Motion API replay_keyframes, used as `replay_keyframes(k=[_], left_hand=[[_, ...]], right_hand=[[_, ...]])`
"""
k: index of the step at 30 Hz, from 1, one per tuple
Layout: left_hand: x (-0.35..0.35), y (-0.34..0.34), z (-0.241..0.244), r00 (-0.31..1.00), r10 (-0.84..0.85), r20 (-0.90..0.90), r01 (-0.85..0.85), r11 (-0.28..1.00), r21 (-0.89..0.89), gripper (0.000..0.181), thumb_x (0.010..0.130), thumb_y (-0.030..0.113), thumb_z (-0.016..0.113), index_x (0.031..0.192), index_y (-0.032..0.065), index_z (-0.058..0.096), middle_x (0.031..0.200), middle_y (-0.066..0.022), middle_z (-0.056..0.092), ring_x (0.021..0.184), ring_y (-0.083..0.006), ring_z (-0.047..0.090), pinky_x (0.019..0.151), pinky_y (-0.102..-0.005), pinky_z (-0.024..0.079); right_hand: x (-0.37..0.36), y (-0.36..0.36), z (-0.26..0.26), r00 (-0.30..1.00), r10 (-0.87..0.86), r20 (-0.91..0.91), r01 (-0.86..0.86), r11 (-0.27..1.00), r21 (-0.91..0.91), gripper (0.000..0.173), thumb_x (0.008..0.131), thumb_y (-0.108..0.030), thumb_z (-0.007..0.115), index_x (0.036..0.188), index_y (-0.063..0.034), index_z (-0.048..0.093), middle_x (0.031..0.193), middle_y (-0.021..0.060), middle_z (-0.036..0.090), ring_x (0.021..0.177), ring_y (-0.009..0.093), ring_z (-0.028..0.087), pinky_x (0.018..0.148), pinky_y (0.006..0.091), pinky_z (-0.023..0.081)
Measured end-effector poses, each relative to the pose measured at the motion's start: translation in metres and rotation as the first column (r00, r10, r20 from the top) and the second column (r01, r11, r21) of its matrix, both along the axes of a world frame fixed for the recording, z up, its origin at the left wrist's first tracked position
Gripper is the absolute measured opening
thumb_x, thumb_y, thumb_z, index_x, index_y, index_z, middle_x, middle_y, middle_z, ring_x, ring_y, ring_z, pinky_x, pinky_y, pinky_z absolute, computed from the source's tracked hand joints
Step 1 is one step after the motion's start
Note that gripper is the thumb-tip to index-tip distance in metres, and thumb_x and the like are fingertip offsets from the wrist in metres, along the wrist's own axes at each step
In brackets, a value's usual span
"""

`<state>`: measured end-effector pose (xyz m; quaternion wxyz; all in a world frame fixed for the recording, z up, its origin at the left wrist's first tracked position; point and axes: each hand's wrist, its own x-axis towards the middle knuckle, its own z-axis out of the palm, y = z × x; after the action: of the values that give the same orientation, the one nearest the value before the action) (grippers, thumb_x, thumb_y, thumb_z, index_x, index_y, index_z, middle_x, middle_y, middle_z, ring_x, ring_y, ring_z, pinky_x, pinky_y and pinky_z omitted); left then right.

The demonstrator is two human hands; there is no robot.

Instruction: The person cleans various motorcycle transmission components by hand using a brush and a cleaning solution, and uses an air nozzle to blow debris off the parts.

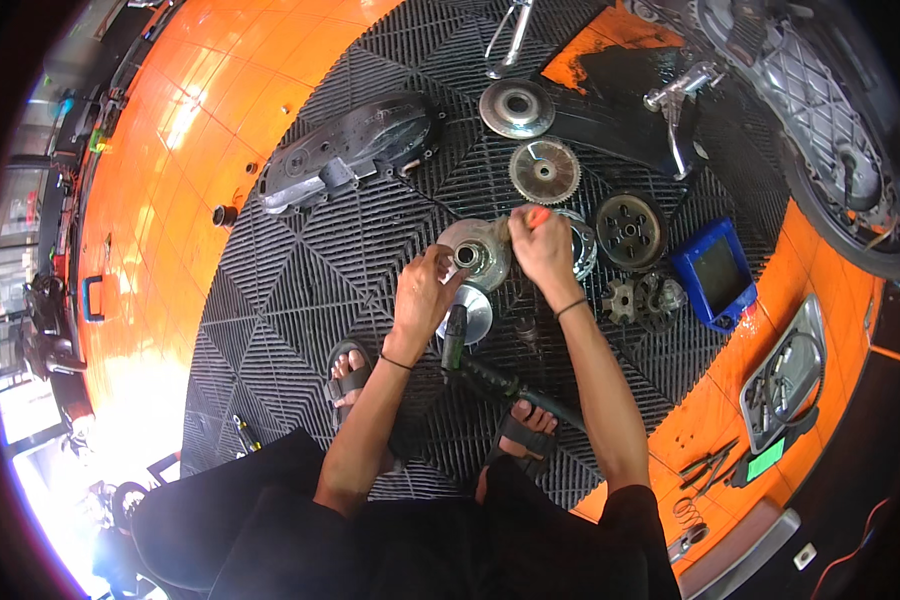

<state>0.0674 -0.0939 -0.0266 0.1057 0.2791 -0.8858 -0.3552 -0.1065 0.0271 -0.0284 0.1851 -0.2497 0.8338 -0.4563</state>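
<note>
My left hand (420,296) grips a round metal pulley half (476,234) by its raised centre hub, thumb and fingers spread around the hub. In my right hand (544,251) is a brush with an orange handle (538,217); its tan bristles meet the pulley's upper right rim. Just below the pulley, a shiny metal disc (474,315) lies partly behind a black-and-green tool (455,337). Right of the right hand are a dark clutch bell (631,230) and a metal ring (585,244), partly hidden by that hand.
A toothed plate (544,171) and another pulley half (517,109) lie farther up the ribbed black mat (300,300). A crankcase cover (352,150) lies upper left. Rightward are a blue-framed container (712,274), a metal parts tray (784,375), pliers (709,465) and a scooter's engine case (802,97).
</note>
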Motion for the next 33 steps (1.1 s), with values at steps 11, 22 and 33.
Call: replay_keyframes(k=[11, 22, 33], left_hand=[[0.059, -0.014, -0.010, 0.909, 0.395, -0.136, -0.410, 0.905, -0.111, 0.033, 0.085, 0.002, 0.071, 0.117, 0.0020, 0.061, 0.105, -0.0129, 0.068, 0.081, -0.0247, 0.068, 0.068, -0.0371, 0.055], [0.013, -0.022, 0.029, 0.982, 0.007, -0.188, 0.028, 0.982, 0.185, 0.032, 0.085, 0.009, 0.073, 0.116, 0.0011, 0.068, 0.110, -0.0159, 0.071, 0.087, -0.0310, 0.067, 0.079, -0.0400, 0.054], [-0.045, -0.010, -0.023, 0.987, -0.158, 0.027, 0.153, 0.979, 0.138, 0.044, 0.068, 0.020, 0.085, 0.107, 0.0025, 0.075, 0.109, -0.0228, 0.073, 0.108, -0.0405, 0.068, 0.098, -0.0461, 0.054]], right_hand=[[0.022, -0.084, 0.024, 0.783, 0.616, -0.084, -0.611, 0.787, 0.085, 0.028, 0.090, -0.022, 0.063, 0.076, 0.0014, 0.070, 0.078, 0.0282, 0.069, 0.077, 0.043, 0.071, 0.075, 0.0521, 0.057], [0.075, 0.008, 0.021, 0.890, 0.417, -0.186, -0.421, 0.907, 0.019, 0.025, 0.095, -0.022, 0.063, 0.098, 0.0027, 0.066, 0.083, 0.0264, 0.068, 0.078, 0.049, 0.067, 0.066, 0.0528, 0.056], [0.059, 0.040, 0.003, 0.996, -0.089, -0.002, 0.089, 0.996, -0.004, 0.020, 0.100, -0.015, 0.066, 0.110, 0.0012, 0.069, 0.073, 0.0047, 0.070, 0.067, 0.010, 0.066, 0.063, 0.0273, 0.052]])
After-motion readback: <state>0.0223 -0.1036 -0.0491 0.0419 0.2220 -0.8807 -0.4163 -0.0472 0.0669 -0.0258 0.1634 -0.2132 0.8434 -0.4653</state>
